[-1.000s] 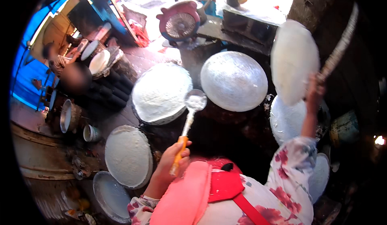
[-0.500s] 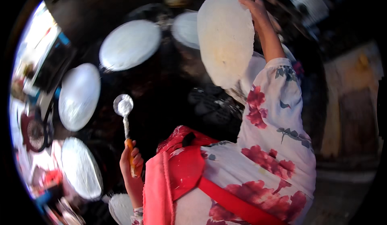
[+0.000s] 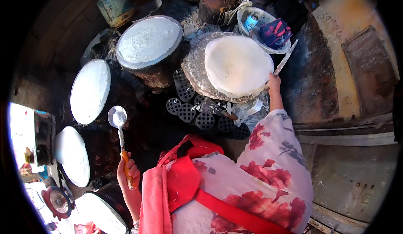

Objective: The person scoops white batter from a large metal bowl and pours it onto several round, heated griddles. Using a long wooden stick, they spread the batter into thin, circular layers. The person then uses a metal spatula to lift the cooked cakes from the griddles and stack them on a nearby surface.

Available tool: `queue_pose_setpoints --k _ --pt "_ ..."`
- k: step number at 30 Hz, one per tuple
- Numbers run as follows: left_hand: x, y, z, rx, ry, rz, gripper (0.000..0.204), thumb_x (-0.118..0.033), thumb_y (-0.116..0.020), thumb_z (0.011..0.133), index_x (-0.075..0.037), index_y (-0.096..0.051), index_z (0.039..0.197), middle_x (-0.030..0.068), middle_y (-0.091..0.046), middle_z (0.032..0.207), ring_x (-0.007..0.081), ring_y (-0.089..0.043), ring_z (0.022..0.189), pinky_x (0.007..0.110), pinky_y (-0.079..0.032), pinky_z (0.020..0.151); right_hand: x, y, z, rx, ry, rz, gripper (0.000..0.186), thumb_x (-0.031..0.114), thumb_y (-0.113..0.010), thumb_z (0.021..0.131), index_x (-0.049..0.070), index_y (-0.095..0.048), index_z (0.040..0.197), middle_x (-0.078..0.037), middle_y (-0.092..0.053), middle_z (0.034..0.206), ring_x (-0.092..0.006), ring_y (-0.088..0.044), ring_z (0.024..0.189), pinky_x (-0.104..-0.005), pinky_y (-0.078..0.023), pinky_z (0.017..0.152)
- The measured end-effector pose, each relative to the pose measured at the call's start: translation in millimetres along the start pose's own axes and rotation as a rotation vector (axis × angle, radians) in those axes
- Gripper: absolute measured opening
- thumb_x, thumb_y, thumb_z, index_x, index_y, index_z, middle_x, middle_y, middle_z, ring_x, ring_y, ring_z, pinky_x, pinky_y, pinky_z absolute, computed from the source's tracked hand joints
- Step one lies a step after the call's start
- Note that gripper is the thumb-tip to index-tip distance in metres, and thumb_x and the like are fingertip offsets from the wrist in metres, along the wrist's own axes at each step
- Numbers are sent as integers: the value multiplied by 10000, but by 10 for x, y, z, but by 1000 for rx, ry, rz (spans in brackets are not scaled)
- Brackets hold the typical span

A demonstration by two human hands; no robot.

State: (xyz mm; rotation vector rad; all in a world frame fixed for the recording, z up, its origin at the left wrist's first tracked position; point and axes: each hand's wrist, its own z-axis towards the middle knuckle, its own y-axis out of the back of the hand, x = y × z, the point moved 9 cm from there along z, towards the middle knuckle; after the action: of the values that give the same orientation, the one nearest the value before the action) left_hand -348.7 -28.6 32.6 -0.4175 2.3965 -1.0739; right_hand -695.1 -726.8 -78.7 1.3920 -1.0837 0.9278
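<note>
White sheet (image 3: 239, 66): far, over the round board (image 3: 194, 66), bare along its left rim; basin (image 3: 286, 48) beyond.
Right hand (image 3: 273, 83): grasping stick (image 3: 287, 57) at sheet's right edge.
Left hand (image 3: 128, 173): clenched round ladle (image 3: 119, 118).

Flatbread (image 3: 239, 65) now flat over rnd slab (image 3: 194, 65)

The pale round sheet (image 3: 239, 64) hides much of the brown disc (image 3: 194, 62).

glare lower left | shadowed centre | edges bowed, corners black | blur upper right
</note>
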Motion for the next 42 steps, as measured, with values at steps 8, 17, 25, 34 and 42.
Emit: queue_pose_setpoints --k 8,17,25,34,42 --pt "98 -315 323 24 -12 -83 341 -272 -382 988 3 -458 1174 -14 -376 640 60 -366 440 193 -312 386 525 38 -429 -240 326 -1030 558 545 -327 920 57 -597 939 -191 -646 847 -394 -631 761 -494 -493 662" --pt "160 -50 -183 -52 -359 -231 351 -276 -491 944 -56 -434 1212 8 -429 754 62 -380 490 197 -328 446 1269 -3306 -2819 898 1035 -522 226 272 -521 904 74 -601 830 -159 -618 739 -380 -578 653 -465 -449 575" --pt "1291 696 -2054 -567 -940 -382 358 -259 -541 919 -92 -428 1215 10 -430 739 69 -387 506 215 -346 482 262 -3532 -5674 2288 1575 -695 237 295 -580 841 75 -586 753 -148 -605 710 -355 -600 707 -453 -463 612" --pt "4474 1561 -3513 -1598 -1007 -831 328 -398 -444 956 -86 -452 1054 7 -410 598 79 -373 404 241 -352 385 -296 -2979 -6684 2548 2057 -877 308 353 -560 867 76 -598 737 -144 -607 695 -346 -600 689 -444 -458 615" --pt "5996 3173 -4503 -2089 73 -175 340 -356 -540 893 -50 -517 1039 172 -615 789 274 -630 661 402 -490 562 -288 -2395 -7196 2506 2307 -850 299 339 -601 837 66 -598 714 -141 -605 685 -340 -604 674 -434 -468 594"
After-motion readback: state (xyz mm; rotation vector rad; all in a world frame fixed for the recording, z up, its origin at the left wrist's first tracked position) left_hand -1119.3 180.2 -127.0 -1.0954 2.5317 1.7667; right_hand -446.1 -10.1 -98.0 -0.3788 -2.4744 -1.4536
